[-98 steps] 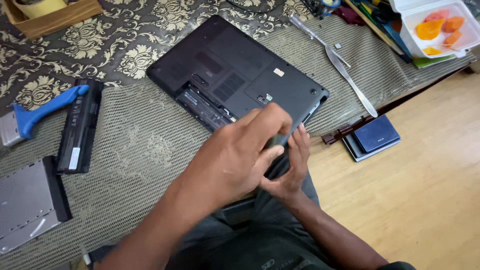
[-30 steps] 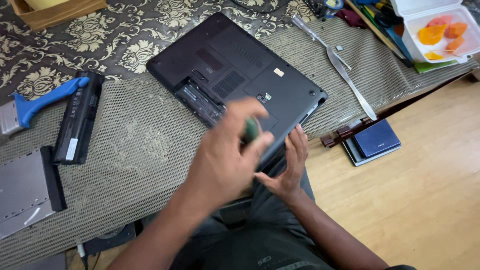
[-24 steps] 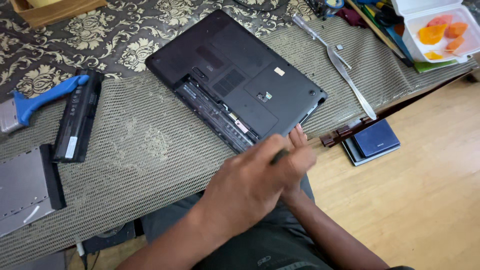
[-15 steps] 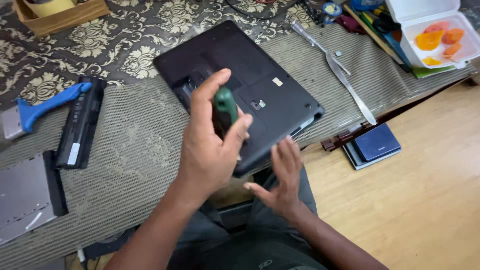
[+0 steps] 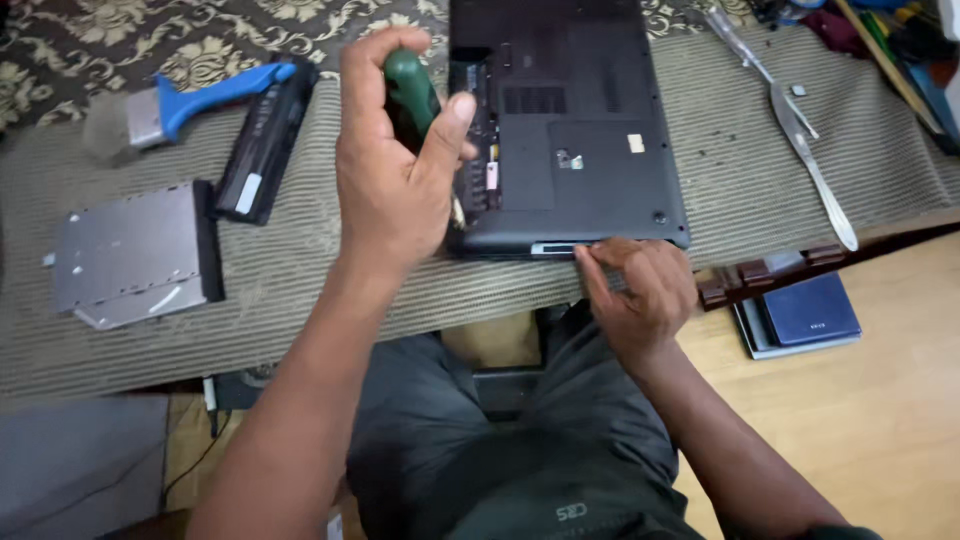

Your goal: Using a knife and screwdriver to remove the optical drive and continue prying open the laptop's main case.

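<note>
1. Head view: the left hand grips a green-handled screwdriver, its tip down at the near-left corner of the upturned black laptop, now squared to the table edge. The right hand, fingers curled, pinches the laptop's front edge.
2. Half a second earlier the screwdriver was raised clear, the right hand open, the laptop angled.
3. The removed battery lies well left.

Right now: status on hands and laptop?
Left hand grips green-handled screwdriver. Right hand at near edge of upturned laptop. Nothing blocking.
</note>
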